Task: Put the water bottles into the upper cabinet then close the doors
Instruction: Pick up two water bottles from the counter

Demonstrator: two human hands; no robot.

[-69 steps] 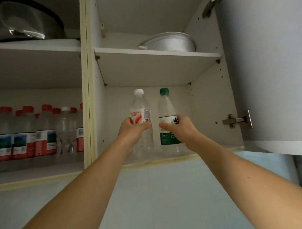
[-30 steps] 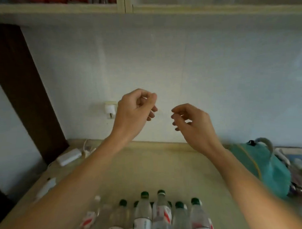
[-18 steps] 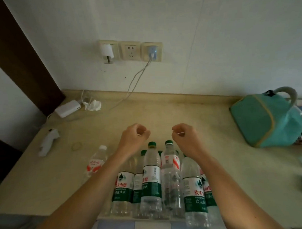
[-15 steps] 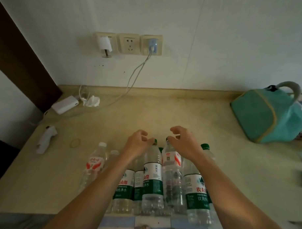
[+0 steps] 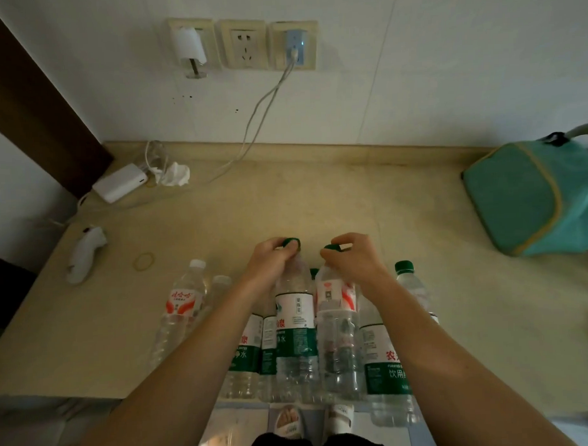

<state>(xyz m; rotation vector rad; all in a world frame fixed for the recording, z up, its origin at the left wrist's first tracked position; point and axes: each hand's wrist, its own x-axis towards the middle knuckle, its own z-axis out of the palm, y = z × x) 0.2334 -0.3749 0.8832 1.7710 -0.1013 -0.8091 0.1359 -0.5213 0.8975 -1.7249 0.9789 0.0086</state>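
Several clear water bottles stand in a cluster at the front edge of the beige counter (image 5: 318, 202). My left hand (image 5: 270, 260) grips the neck and green cap of a green-labelled bottle (image 5: 295, 326). My right hand (image 5: 352, 259) pinches the green cap of a red-and-white-labelled bottle (image 5: 337, 321) beside it. A white-capped, red-labelled bottle (image 5: 180, 303) stands further left, and a green-capped bottle (image 5: 411, 285) stands to the right. The upper cabinet is out of view.
A teal bag (image 5: 538, 194) lies at the right of the counter. A white power bank (image 5: 119, 182) with cables, a crumpled tissue (image 5: 176, 173), a white handheld device (image 5: 83, 253) and a rubber band (image 5: 144, 260) lie at the left. Wall sockets (image 5: 243, 44) are above.
My hands let go of two bottles in the cabinet and came down to the counter. They now hold the tops of two more bottles in the cluster.
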